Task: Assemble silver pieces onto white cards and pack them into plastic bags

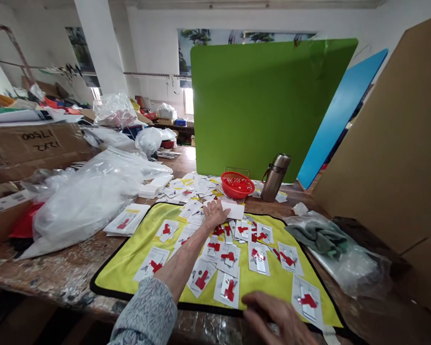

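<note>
My left hand [215, 214] reaches across the yellow cloth [120, 268] and lies with fingers spread on white paper cards [235, 211] at its far edge. Near the cloth's front edge, my right hand [276, 314] is smeared by motion, and whether it holds anything does not show. Between and around the hands lie several printed cards, each with a red piece on it, such as one card [219, 297] in front and another card [314, 314] at the right. A denser heap of red pieces and cards lies just right of my left wrist.
Behind the cloth stand a red plastic basket [238, 186] and a steel flask [276, 179], beside scattered cards. A stack of cards [127, 220] and a large plastic bag [82, 196] are at left. On the right lies a grey-green cloth [323, 239]. A green board [269, 105] rises behind.
</note>
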Demonstrator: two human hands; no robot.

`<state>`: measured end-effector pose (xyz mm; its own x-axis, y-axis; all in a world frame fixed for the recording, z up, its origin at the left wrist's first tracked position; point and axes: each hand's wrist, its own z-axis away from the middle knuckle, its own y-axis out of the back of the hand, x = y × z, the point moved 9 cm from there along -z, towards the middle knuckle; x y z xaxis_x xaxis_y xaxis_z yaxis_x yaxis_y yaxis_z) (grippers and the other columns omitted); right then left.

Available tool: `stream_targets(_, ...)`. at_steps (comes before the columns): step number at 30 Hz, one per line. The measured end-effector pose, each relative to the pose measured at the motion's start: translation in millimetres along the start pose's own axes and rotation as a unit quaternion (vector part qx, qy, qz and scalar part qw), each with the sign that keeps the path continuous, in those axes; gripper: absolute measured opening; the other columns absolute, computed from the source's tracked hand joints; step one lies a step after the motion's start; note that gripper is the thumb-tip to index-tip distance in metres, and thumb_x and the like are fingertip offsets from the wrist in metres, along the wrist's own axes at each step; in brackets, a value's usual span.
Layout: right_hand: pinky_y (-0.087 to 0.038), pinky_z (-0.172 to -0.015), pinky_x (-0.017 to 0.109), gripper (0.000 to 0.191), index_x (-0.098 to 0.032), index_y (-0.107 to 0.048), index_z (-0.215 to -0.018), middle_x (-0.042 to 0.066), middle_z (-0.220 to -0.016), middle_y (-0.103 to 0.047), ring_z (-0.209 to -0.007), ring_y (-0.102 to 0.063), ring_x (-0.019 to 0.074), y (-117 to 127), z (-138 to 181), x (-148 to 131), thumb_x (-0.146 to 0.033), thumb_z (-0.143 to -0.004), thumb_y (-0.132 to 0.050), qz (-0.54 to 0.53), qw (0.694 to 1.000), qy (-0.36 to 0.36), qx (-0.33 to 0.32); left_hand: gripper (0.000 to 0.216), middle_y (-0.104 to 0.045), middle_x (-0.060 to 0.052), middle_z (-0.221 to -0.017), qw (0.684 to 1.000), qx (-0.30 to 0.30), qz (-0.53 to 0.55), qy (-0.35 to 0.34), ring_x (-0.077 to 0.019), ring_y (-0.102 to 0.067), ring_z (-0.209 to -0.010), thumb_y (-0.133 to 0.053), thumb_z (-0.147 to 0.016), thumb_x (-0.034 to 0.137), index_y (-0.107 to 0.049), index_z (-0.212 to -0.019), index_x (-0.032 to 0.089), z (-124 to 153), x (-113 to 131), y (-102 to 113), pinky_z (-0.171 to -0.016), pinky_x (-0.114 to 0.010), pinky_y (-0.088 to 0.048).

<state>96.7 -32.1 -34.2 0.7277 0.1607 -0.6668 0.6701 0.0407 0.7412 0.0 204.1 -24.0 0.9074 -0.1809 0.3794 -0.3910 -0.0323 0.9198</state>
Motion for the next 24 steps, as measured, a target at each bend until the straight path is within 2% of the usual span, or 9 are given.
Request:
stream_targets(3, -0.047, -0.066, 0.031, 0.032, -0.021, -0.065, -0.086, 0.005, -0.073, -0.068, -0.068, -0.062, 0.0199, 31, -56, -2, -0.041, -0.088, -0.041, 0.009, 1.0, 0.003, 0.026, 0.033, -0.058, -0.016, -0.123, 1.0, 0.004, 0.009, -0.006, -0.0287, -0.047, -0.119, -0.046, -0.086, 0.026, -0.055, -0.116, 0.015, -1, 0, 0, -0.098, -0.043, -0.031)
stream_targets(5, -0.045, -0.063, 0.031, 0.026, -0.019, -0.062, -0.08, 0.003, -0.065, -0.063, -0.062, -0.059, 0.0186, 52, -99, 0, -0.035, -0.085, -0.042, 0.026, 0.997, 0.011, 0.075, 0.028, -0.062, -0.014, -0.116, 1.0, 0.007, 0.017, -0.006, -0.0273, -0.05, -0.115, -0.044, -0.086, 0.02, -0.059, -0.109, 0.016, -3, -1, 0, -0.097, -0.042, -0.032)
stream_targets(9, -0.043, -0.078, 0.036, 0.023, -0.017, -0.06, -0.086, 0.008, -0.081, -0.063, -0.08, -0.058, 0.0219, 73, -163, 12, -0.028, -0.081, -0.04, 0.032, 0.988, 0.009, 0.153, 0.023, -0.066, -0.011, -0.106, 0.999, 0.026, 0.04, -0.011, -0.026, -0.055, -0.105, -0.041, -0.087, 0.019, -0.062, -0.099, 0.017, -4, -2, 9, -0.092, -0.042, -0.035)
stream_targets(13, -0.036, -0.091, 0.039, 0.023, -0.017, -0.061, -0.093, 0.01, -0.097, -0.061, -0.099, -0.052, 0.0241, 82, -189, 11, -0.024, -0.077, -0.046, 0.02, 0.981, 0.022, 0.191, 0.02, -0.064, -0.005, -0.106, 0.994, 0.066, 0.062, -0.061, -0.0224, -0.053, -0.105, -0.044, -0.089, 0.026, -0.062, -0.096, 0.023, 10, 11, 32, -0.095, -0.039, -0.033)
stream_targets(16, -0.039, -0.08, 0.034, 0.011, -0.018, -0.06, -0.076, 0.005, -0.079, -0.061, -0.081, -0.054, 0.0205, 86, -190, 1, -0.024, -0.074, -0.05, -0.004, 0.984, 0.032, 0.173, 0.016, -0.061, -0.006, -0.11, 0.989, 0.098, 0.073, -0.077, -0.0236, -0.05, -0.111, -0.05, -0.087, 0.028, -0.062, -0.096, 0.023, 26, 19, 53, -0.096, -0.038, -0.033)
stream_targets(18, -0.039, -0.068, 0.03, 0.015, -0.019, -0.056, -0.068, 0.001, -0.064, -0.055, -0.065, -0.05, 0.0167, 85, -179, -8, -0.029, -0.077, -0.049, -0.028, 0.987, 0.037, 0.157, 0.024, -0.058, -0.01, -0.114, 0.978, 0.129, 0.16, -0.021, -0.0253, -0.049, -0.113, -0.054, -0.085, 0.032, -0.059, -0.105, 0.02, 39, 8, 68, -0.094, -0.038, -0.036)
stream_targets(20, -0.039, -0.06, 0.027, 0.022, -0.019, -0.055, -0.072, -0.001, -0.063, -0.053, -0.06, -0.049, 0.0147, 77, -158, -18, -0.036, -0.082, -0.045, -0.059, 0.987, 0.04, 0.146, 0.038, -0.059, -0.013, -0.112, 0.927, 0.091, 0.359, 0.068, -0.0255, -0.054, -0.104, -0.057, -0.082, 0.04, -0.055, -0.112, 0.016, 55, -10, 64, -0.086, -0.037, -0.043)
stream_targets(22, -0.04, -0.057, 0.026, 0.029, -0.018, -0.054, -0.08, 0.0, -0.069, -0.056, -0.062, -0.051, 0.0142, 62, -128, -26, -0.043, -0.086, -0.041, -0.12, 0.983, 0.036, 0.132, 0.047, -0.064, -0.012, -0.1, 0.81, -0.009, 0.575, 0.11, -0.0221, -0.061, -0.087, -0.062, -0.076, 0.046, -0.056, -0.109, 0.013, 78, -11, 46, -0.074, -0.033, -0.047)
stream_targets(24, -0.041, -0.057, 0.025, 0.032, -0.018, -0.053, -0.078, 0.001, -0.071, -0.055, -0.064, -0.052, 0.0141, 42, -93, -27, -0.049, -0.084, -0.047, -0.238, 0.965, 0.012, 0.106, 0.049, -0.066, -0.009, -0.088, 0.718, -0.093, 0.684, 0.09, -0.0182, -0.061, -0.073, -0.07, -0.068, 0.046, -0.06, -0.101, 0.011, 108, -3, 41, -0.066, -0.029, -0.048)
